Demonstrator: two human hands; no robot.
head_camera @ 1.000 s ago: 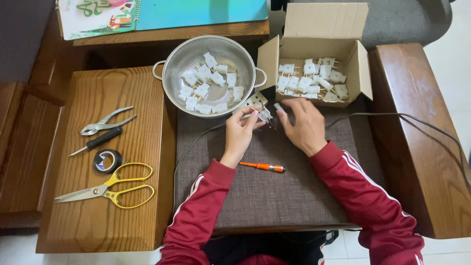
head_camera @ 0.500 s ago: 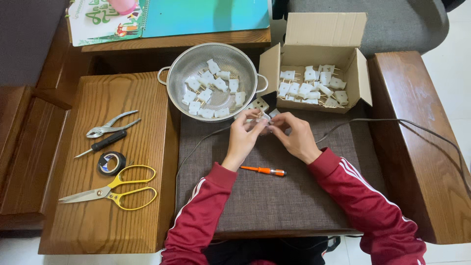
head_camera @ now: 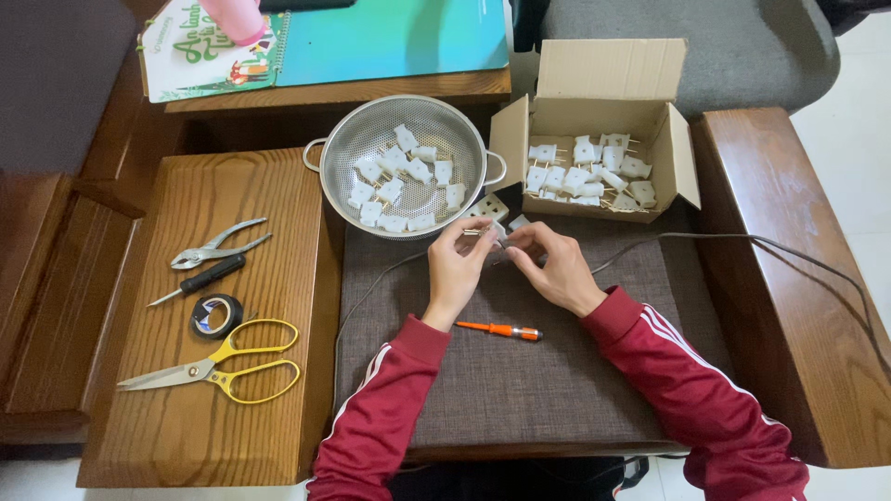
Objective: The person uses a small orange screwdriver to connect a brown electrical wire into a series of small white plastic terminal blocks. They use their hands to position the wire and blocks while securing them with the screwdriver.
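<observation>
Both grips pinched shut — left hand (head_camera: 457, 267), right hand (head_camera: 549, 267) — on small white plug (head_camera: 499, 236), beside colander (head_camera: 320, 148).

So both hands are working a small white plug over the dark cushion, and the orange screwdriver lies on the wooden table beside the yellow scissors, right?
Not quite. In the head view the orange screwdriver lies on the dark cushion, just below the left hand and right hand, not on the wooden table beside the yellow scissors. The small white plug part holds.
</observation>
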